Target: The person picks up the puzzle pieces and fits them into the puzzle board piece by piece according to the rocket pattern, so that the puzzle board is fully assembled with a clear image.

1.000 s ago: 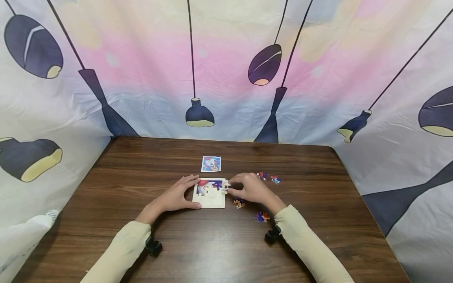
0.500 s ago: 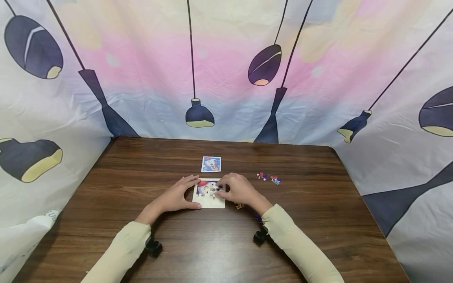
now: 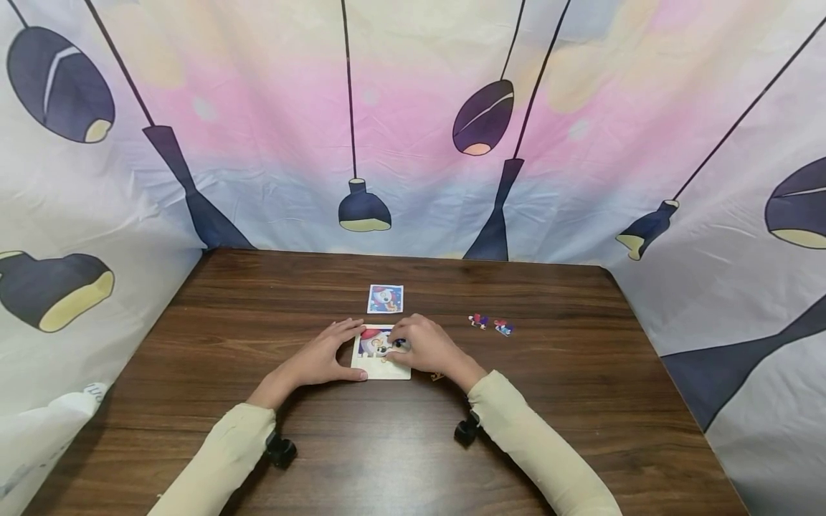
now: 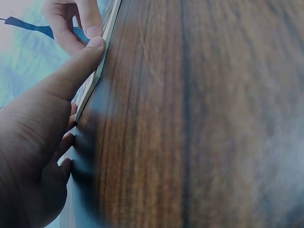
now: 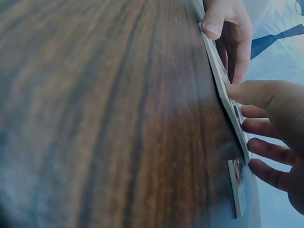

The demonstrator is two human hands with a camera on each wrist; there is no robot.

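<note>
A square jigsaw puzzle board [image 3: 387, 370] lies on the table, its upper part filled with a cartoon animal picture and its lower part bare cream. My left hand [image 3: 318, 358] grips the board's left side, thumb at the near corner and fingers at the far one. Over the board's right half, my right hand [image 3: 427, 346] pinches a puzzle piece [image 3: 398, 345] low against the surface; the fingers cover most of it. In the right wrist view, my right thumb [image 5: 251, 91] is right at the board's near edge [image 5: 223, 95], the other fingers beyond it.
Behind the board lies a small picture card [image 3: 385, 299]. Two loose pieces, one red and purple [image 3: 478, 321] and one red and blue [image 3: 503, 328], lie to the right. An orange piece [image 3: 437, 376] shows partly under my right wrist. A patterned cloth [image 3: 413, 143] hangs behind the table.
My right hand has moved left with the puzzle piece, from beside the board's right edge onto it. The right sleeve now hides a purple piece. My left hand stays put.
</note>
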